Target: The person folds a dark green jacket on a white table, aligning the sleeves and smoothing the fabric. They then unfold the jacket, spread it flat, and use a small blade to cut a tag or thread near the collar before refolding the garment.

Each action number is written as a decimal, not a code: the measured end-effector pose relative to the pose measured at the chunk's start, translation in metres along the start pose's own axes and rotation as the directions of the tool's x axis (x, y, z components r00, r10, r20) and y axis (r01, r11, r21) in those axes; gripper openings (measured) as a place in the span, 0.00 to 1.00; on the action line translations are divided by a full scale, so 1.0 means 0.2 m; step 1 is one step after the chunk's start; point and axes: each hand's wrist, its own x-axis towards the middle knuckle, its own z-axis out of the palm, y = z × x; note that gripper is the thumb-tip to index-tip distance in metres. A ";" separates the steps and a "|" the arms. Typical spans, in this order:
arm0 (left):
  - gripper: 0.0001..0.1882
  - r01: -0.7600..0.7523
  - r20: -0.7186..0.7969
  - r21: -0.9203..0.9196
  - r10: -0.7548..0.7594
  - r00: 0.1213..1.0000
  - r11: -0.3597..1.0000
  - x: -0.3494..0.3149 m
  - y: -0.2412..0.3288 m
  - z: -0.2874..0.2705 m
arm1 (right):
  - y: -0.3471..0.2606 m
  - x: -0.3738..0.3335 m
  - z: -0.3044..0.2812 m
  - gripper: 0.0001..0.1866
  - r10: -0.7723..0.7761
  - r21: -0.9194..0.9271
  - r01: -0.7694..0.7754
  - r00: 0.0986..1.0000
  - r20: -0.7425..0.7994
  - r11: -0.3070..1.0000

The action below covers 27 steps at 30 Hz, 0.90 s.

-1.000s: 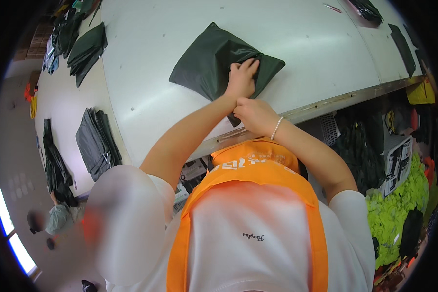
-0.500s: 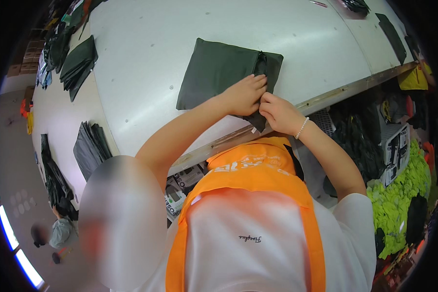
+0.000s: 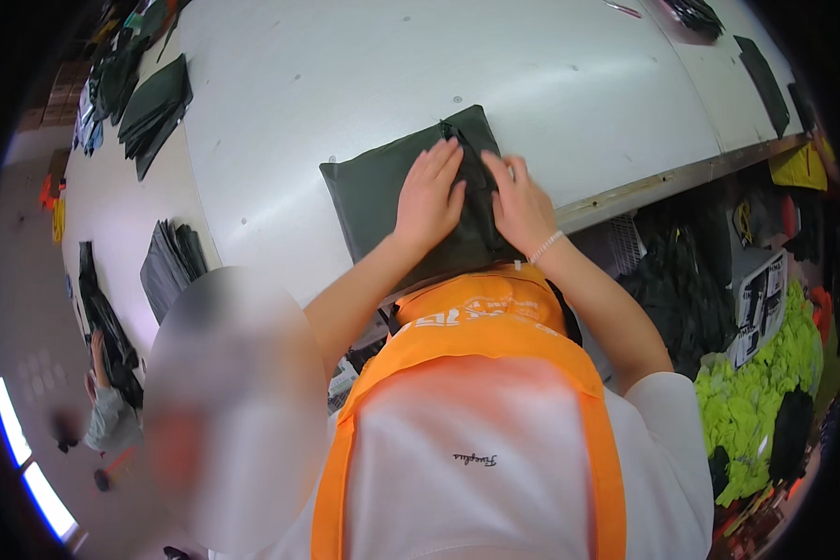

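Observation:
A flat, dark green piece of folded fabric [image 3: 373, 201] lies at the near edge of the table, its near side reaching to my apron. Along its right part runs a darker, wrinkled strip [image 3: 473, 173]. My left hand [image 3: 429, 194] rests on the fabric just left of that strip, fingers stretched out and thumb apart. Over the right side of the strip is my right hand [image 3: 520, 205], its fingers loosely bent and spread, touching the fabric. Neither hand visibly grips anything. What lies beneath the palms is hidden.
Stacks of dark folded pieces [image 3: 159, 107] and grey ones [image 3: 173, 266] lie at the left. Small scissors-like tool [image 3: 623, 9] sits at the far side. Beneath the table's edge [image 3: 616, 198], right, are black bags [image 3: 686, 289] and a yellow-green heap [image 3: 765, 383]. Another person [image 3: 112, 415] works at far left.
The fabric has turned and come nearer to me. My hands, earlier close together at the strip's near end, have moved apart and now lie on either side of it, fingers loosened.

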 end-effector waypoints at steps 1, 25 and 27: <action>0.22 0.013 0.000 0.104 -0.013 1.000 0.994 0.04 -0.02 0.02 | 0.01 0.06 0.03 0.08 -0.002 -0.045 -0.003 0.993 -0.115 0.999; 0.41 0.011 0.354 0.530 -0.233 0.906 0.848 -0.06 -0.05 0.18 | -0.10 -0.07 0.10 0.15 0.112 -0.293 0.001 0.923 0.367 0.956; 0.38 0.068 0.344 0.302 -0.175 0.922 0.951 -0.04 -0.07 0.13 | -0.08 0.00 0.08 0.14 0.153 -0.326 -0.004 0.889 0.432 0.946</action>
